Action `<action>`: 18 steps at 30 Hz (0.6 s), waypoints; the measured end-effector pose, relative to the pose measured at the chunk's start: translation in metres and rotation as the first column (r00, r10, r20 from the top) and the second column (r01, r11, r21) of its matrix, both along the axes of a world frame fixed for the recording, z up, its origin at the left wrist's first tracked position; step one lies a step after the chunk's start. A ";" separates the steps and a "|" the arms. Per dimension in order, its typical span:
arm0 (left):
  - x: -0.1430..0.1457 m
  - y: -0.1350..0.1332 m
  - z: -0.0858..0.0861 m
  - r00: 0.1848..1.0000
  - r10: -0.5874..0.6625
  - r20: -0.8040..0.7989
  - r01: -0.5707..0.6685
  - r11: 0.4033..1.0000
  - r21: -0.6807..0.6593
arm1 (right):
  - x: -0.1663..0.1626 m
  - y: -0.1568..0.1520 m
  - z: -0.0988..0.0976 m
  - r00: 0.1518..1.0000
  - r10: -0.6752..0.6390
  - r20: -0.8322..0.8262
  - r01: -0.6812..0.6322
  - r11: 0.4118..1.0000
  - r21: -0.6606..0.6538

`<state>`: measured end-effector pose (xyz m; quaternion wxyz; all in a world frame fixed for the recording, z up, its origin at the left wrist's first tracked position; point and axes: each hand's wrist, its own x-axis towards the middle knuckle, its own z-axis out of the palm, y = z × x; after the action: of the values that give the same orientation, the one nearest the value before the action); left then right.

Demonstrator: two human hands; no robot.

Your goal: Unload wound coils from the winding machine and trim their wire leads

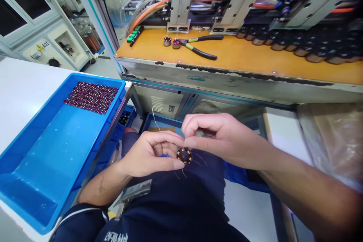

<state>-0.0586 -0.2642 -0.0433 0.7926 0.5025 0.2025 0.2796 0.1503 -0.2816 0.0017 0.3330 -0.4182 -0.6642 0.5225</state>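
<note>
My left hand (154, 154) holds a small round wound motor stator (184, 155), dark with copper-coloured coils around its rim, between thumb and fingers. Thin loose copper wires stick out from the stator to the right and below. Just above it, my right hand (211, 134) is closed in a pinch, fingertips touching or nearly touching the stator's upper edge. What lies between those fingertips is hidden. Behind the left hand a longer copper wire (155, 119) rises upward.
At left, a blue tray (36, 166) holds a block of packed stators (92, 97). On the orange bench (238, 55) lie pliers (201, 45), two stators (171, 42), a black marker (136, 37) and rows of dark cylindrical parts (300, 45). Machine fixtures stand behind.
</note>
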 end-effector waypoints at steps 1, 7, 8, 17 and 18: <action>-0.001 0.001 0.000 1.000 0.023 0.008 -0.023 1.000 0.018 | 0.001 -0.003 0.000 0.998 -0.052 0.019 0.052 0.998 -0.033; 0.003 0.004 0.001 0.991 0.064 0.118 -0.080 0.987 0.138 | 0.003 -0.019 0.004 0.984 -0.170 0.050 0.176 0.964 -0.200; 0.004 0.004 0.001 0.989 0.065 0.131 -0.086 0.983 0.161 | 0.003 -0.020 0.006 0.984 -0.169 0.047 0.176 0.956 -0.234; 0.003 0.003 0.002 0.993 0.065 0.102 -0.086 0.972 0.219 | 0.000 -0.022 0.021 0.987 -0.066 0.144 0.103 0.958 -0.269; 0.002 0.003 0.002 0.993 0.056 0.105 -0.075 0.979 0.192 | -0.001 -0.022 0.022 0.985 -0.056 0.163 0.096 0.964 -0.248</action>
<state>-0.0563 -0.2614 -0.0414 0.7389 0.5565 0.1511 0.3487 0.1497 -0.3034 0.0235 0.2438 -0.5222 -0.5988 0.5562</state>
